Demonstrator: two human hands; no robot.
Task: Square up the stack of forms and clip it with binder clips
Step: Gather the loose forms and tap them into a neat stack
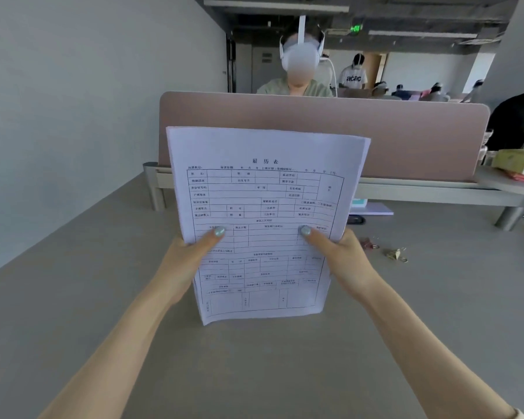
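A stack of white printed forms (pixel 263 195) stands nearly upright over the grey desk (pixel 103 297), its bottom edge low near the desk surface. My left hand (pixel 191 252) grips its left edge, thumb on the front sheet. On the right edge my right hand (pixel 336 252) holds it the same way. The sheets' top right corner looks slightly fanned. Two binder clips lie on the desk to the right: a pink one (pixel 371 242) and a gold one (pixel 395 254).
A pink partition (pixel 406 137) runs across the desk's far side, with a person seated behind it. A small dark object (pixel 356 219) and a flat white pad (pixel 375 208) lie behind the forms. A stack of packages (pixel 518 164) sits at far right.
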